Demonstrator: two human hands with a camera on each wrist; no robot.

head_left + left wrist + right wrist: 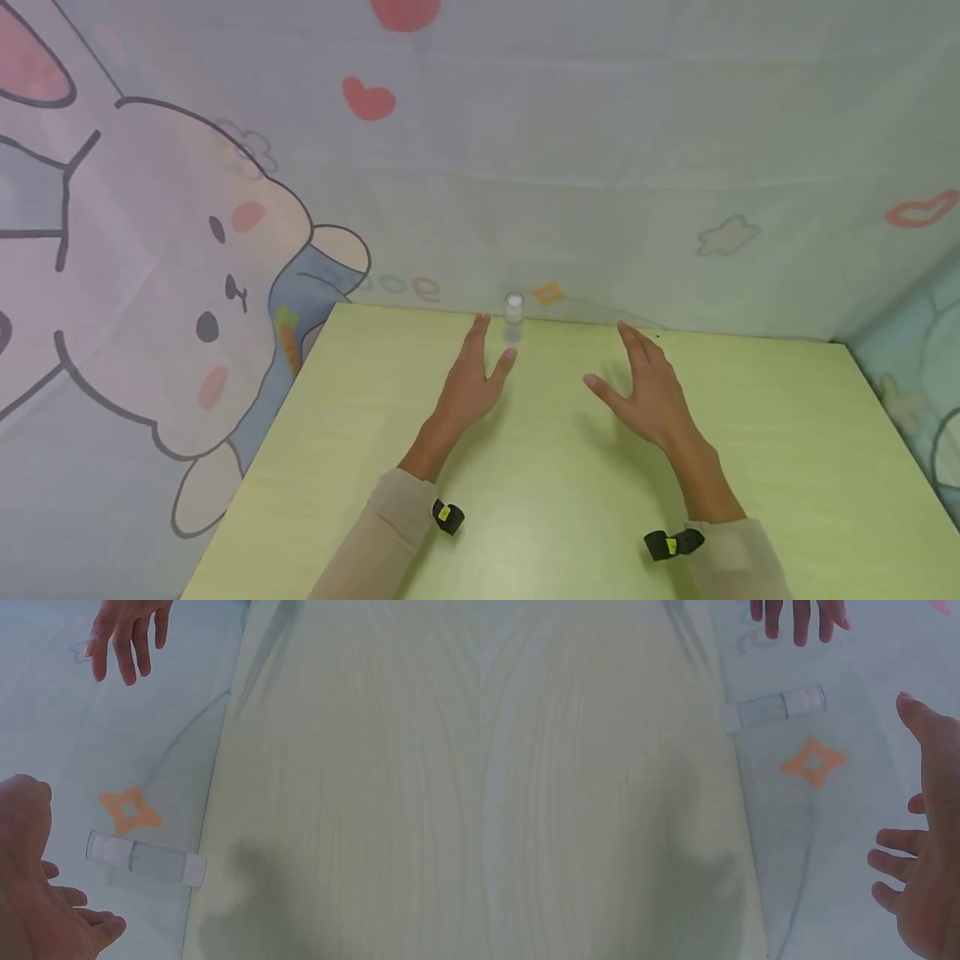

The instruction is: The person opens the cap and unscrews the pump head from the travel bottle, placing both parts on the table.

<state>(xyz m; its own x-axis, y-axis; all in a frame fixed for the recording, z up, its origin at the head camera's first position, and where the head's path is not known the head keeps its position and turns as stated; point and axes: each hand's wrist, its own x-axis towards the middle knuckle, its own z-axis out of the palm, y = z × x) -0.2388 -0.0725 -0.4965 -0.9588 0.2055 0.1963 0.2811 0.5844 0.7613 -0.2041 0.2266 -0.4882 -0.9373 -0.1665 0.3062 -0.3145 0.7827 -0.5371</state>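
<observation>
Flanking a clear tube (513, 317), spread hands (472, 387) (652, 400); faint backdrop lettering (426, 289), one "g" legible.

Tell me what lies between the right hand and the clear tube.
In the head view, the stretch from the right hand to the clear tube is bare table; no object stands there.

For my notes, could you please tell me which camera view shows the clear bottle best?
The left wrist view: the clear bottle appears largest, unblocked. The right wrist view shows it whole, slightly smaller; the head view, smallest and upright.
</observation>
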